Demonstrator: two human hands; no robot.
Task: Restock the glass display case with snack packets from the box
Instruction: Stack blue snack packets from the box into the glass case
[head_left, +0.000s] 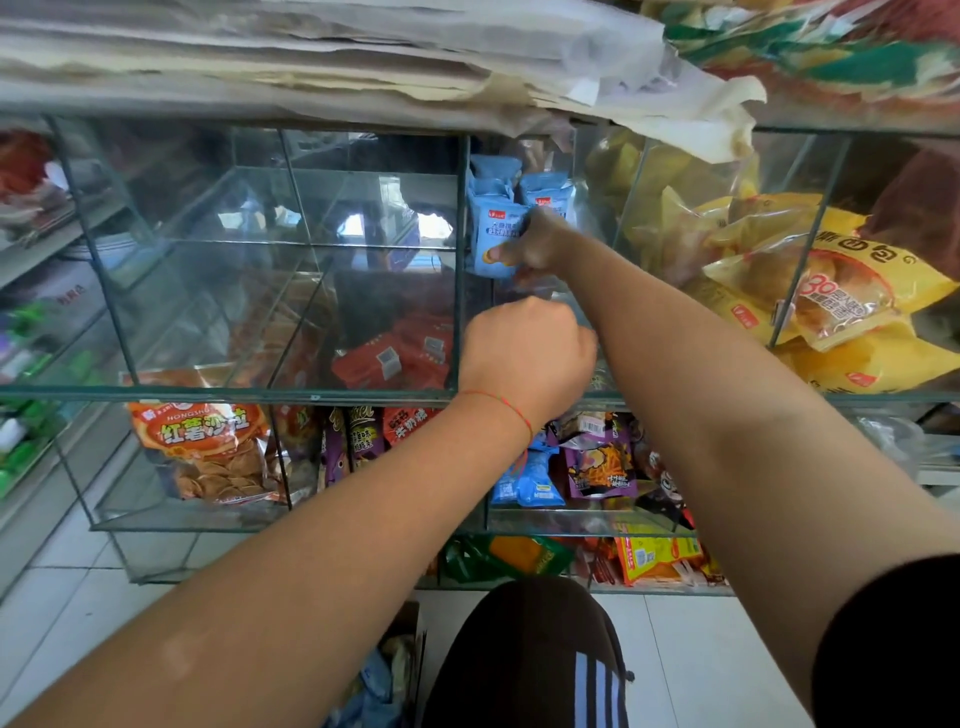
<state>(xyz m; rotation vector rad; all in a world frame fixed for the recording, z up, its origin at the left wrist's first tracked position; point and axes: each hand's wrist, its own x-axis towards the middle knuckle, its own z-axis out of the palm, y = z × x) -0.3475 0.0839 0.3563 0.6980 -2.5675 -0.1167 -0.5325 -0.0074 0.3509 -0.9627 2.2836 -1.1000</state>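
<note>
The glass display case (457, 260) fills the middle of the frame, split by glass walls into compartments. In the upper centre compartment, light blue snack packets (545, 195) stand upright in a row. The right hand (535, 244) reaches into it and grips the front blue packet (491, 234), thumb across its face. The left hand (524, 353), just below, is curled into a fist at the compartment's front edge; whether it holds anything cannot be told. Left of centre, a compartment holds red packets (395, 353). At right, yellow bread bags (831, 296) are piled. The lower tier holds an orange chip bag (208, 447), purple packets (600, 457) and more blue ones. At bottom centre, the cardboard box (400, 670) shows blue packets inside.
</note>
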